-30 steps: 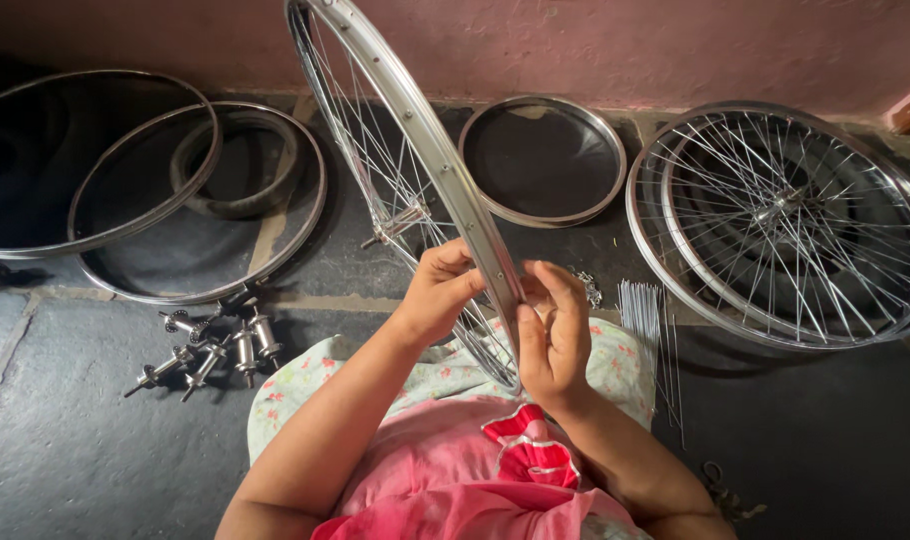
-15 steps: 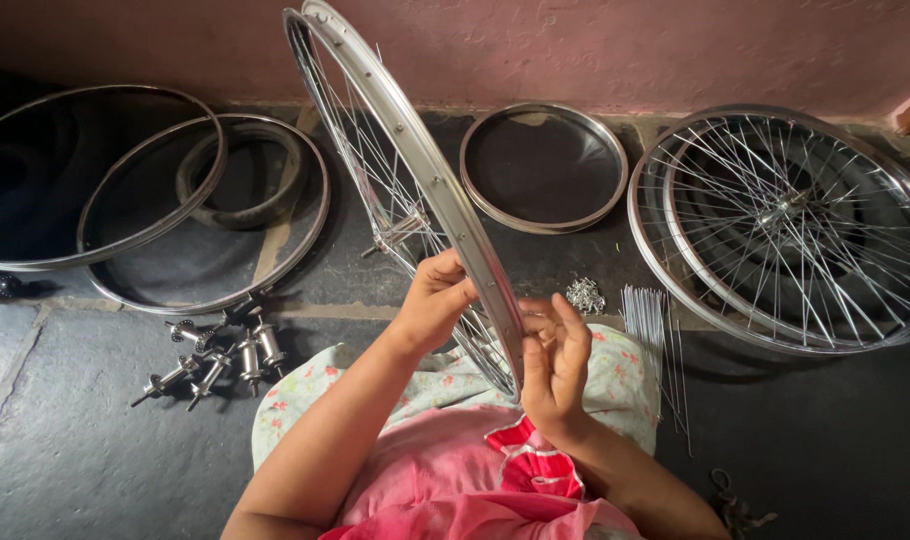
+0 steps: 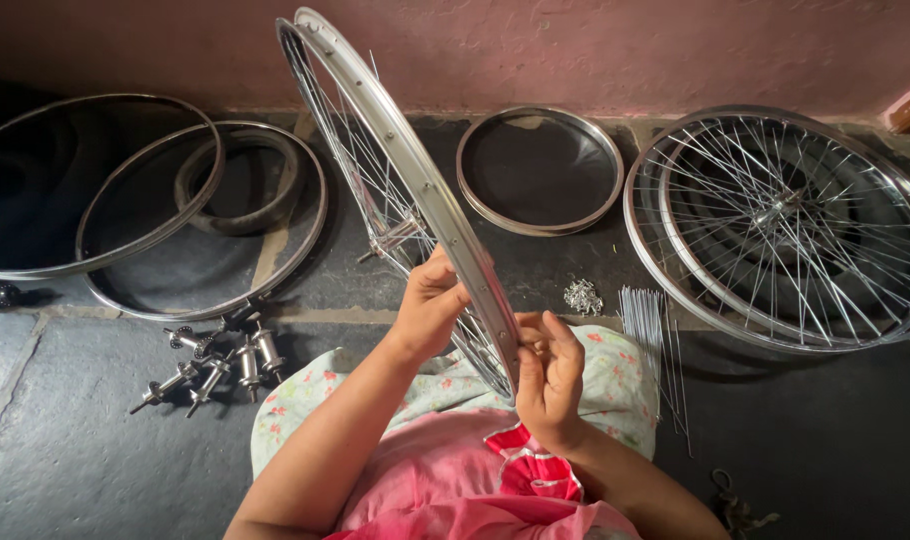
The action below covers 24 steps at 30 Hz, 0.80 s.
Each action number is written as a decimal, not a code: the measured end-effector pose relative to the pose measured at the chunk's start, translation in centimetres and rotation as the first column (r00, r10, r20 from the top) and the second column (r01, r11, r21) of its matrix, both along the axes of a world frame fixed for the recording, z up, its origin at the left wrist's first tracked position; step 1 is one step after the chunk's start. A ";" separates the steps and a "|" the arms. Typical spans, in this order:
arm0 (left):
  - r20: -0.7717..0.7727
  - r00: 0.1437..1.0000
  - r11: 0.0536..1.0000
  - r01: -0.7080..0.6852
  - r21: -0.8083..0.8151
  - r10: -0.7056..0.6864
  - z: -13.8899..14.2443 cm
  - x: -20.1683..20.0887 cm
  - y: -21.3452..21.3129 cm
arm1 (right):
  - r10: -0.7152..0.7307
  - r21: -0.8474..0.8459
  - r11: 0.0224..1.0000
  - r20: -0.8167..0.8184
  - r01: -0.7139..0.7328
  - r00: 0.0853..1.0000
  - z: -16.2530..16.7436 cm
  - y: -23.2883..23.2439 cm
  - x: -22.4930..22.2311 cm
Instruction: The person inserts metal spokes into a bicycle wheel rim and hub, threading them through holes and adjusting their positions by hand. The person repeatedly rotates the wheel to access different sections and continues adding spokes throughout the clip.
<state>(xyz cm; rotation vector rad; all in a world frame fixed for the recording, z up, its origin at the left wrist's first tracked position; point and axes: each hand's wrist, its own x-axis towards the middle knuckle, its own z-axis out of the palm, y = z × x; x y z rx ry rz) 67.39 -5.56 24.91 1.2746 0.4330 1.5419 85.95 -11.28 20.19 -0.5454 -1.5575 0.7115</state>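
Steel rim's getting laced up I reckon, with the left hand (image 3: 430,305) gripping the upright spoked wheel (image 3: 405,190) at its near edge while the right hand (image 3: 550,375), just beside it, is pinching something tiny against the rim, so next it's probably needing another from the loose spokes (image 3: 647,320) lying just off to the right.

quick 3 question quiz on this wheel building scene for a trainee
1. True or false: the left hand grips the upright wheel at its rim.
2. What lies on the floor nearest the loose spokes? A) small pile of nipples B) hubs C) tyre
3. Fill in: the finished spoked wheels lie to the person's ____.

Key: 1 true. 2 A. 3 right. The right hand works at the rim's lower edge.
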 end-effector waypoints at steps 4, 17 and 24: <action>-0.173 0.979 0.993 -0.094 0.072 0.105 0.8 -0.1 -0.6 | 0.012 0.007 1.000 -0.014 -0.012 1.000 -0.2 0.0 -0.2; 0.076 0.996 0.996 0.035 0.084 -0.042 -0.2 -0.3 -0.6 | 0.019 -0.013 1.000 0.007 -0.019 1.000 -0.9 -0.1 0.0; -0.198 0.972 0.987 -0.100 0.123 0.123 0.9 -0.5 -0.9 | 0.016 -0.011 1.000 -0.002 -0.017 1.000 -0.8 0.1 -0.1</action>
